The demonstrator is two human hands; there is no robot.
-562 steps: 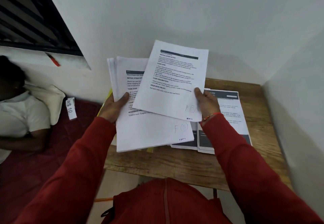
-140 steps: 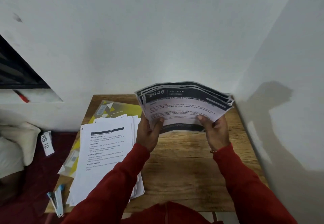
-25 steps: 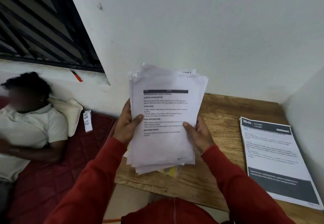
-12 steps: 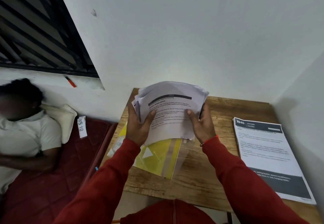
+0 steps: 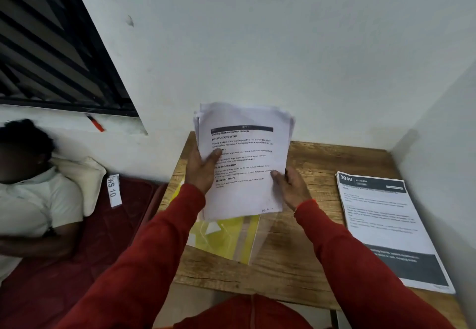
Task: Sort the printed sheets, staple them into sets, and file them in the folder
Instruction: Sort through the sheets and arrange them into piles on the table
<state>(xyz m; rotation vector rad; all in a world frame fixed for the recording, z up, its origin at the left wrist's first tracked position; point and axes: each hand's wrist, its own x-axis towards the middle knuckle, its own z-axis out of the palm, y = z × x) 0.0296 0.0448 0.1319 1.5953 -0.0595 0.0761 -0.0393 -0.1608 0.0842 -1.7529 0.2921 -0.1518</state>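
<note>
I hold a thick stack of white printed sheets (image 5: 247, 164) upright above the wooden table (image 5: 304, 264). My left hand (image 5: 199, 167) grips its left edge, thumb on the front page. My right hand (image 5: 292, 187) holds the lower right edge with the thumb on the page. Beneath the stack, a yellow folder with a clear cover (image 5: 226, 238) lies flat on the table. A second pile of sheets with a dark header and footer (image 5: 386, 228) lies at the table's right side. No stapler is in view.
White walls close the table in at the back and right. To the left, a person in a white shirt (image 5: 31, 200) lies on a dark red mattress (image 5: 85, 264) beside a pillow and a tag marked WS 10 (image 5: 113, 190). A barred window (image 5: 51, 45) is at upper left.
The stack was bent over and lowered onto the table half a second ago; now it is lifted upright and flat again in both hands. The view shifted slightly.
</note>
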